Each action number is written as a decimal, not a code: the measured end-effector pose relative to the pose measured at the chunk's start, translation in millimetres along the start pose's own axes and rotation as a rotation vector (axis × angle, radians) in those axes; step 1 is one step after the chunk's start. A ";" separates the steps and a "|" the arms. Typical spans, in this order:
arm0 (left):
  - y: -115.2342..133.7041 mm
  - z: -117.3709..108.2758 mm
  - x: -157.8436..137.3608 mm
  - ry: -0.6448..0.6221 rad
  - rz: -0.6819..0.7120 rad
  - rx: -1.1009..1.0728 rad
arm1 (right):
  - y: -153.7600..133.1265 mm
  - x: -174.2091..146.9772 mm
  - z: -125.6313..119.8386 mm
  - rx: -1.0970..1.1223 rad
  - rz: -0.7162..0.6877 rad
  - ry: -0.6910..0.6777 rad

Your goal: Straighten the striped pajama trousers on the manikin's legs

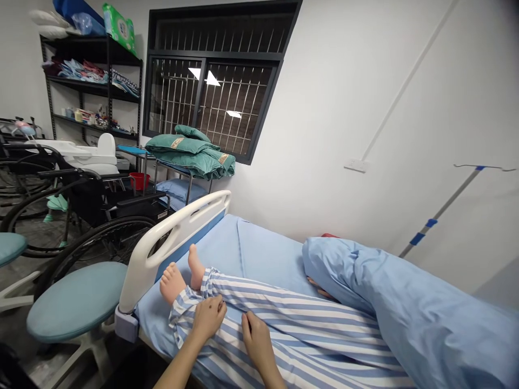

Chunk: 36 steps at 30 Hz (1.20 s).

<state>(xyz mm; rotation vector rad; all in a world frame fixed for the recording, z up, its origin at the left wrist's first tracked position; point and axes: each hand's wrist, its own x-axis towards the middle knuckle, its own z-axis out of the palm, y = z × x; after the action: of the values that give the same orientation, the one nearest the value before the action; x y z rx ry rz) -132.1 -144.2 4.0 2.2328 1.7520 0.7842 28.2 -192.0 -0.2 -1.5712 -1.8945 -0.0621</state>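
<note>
Blue-and-white striped trousers (279, 300) cover two legs stretched out on a bed. Two bare feet that look like a manikin's, the nearer foot (172, 282) and the farther foot (195, 267), point up near the footboard. My left hand (208, 317) lies over the nearer trouser leg just above the ankle, its fingers curled into the cloth. Farther up the same leg, my right hand (258, 340) is closed on the fabric, with its fingertips partly hidden. A folded-back light blue quilt (389, 292) covers the upper legs; a bit of a hand (320, 287) shows under its edge.
A white footboard (152, 243) rises at the bed's end. Beyond it are a round stool (79, 300), a wheelchair (93, 200) and a cart with green pillows (190, 151). Black shelves (93, 89) stand at the back left, and an IV pole (441, 213) leans by the wall.
</note>
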 end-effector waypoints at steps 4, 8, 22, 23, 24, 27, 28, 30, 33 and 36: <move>-3.9 4.0 1.6 0.027 0.025 0.001 | 0.7 0.2 0.0 0.012 -0.004 -0.003; -4.3 5.1 0.8 0.039 0.031 0.002 | -1.0 0.5 -2.0 0.017 -0.002 -0.018; -15.5 -1.2 13.9 -0.092 -0.003 0.036 | -29.6 20.9 -3.5 0.150 0.109 -0.140; -16.7 -2.4 15.2 -0.116 0.000 0.032 | -39.5 26.6 -1.6 0.183 0.102 -0.149; -18.2 -3.7 16.7 -0.143 0.005 0.026 | -49.6 32.2 1.6 0.219 0.092 -0.157; -24.2 -8.0 22.0 -0.230 0.045 0.003 | -73.2 45.8 18.6 0.346 0.075 -0.166; -26.4 -9.3 23.8 -0.252 0.060 -0.002 | -77.1 48.4 26.1 0.390 0.087 -0.157; -30.5 -10.7 26.7 -0.270 0.076 -0.005 | -78.3 50.6 41.2 0.479 0.155 -0.114; -34.8 -9.4 29.1 -0.236 0.055 -0.020 | -71.2 49.6 56.7 0.583 0.272 -0.052; -35.7 -5.4 30.4 -0.166 0.000 -0.073 | -66.4 48.0 60.2 0.620 0.292 -0.039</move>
<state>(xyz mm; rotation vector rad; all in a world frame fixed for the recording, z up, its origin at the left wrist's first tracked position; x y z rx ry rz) -160.0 -106.3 0.6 2.1821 1.6214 0.6322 -60.8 -142.9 2.0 -1.3856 -1.4860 0.6256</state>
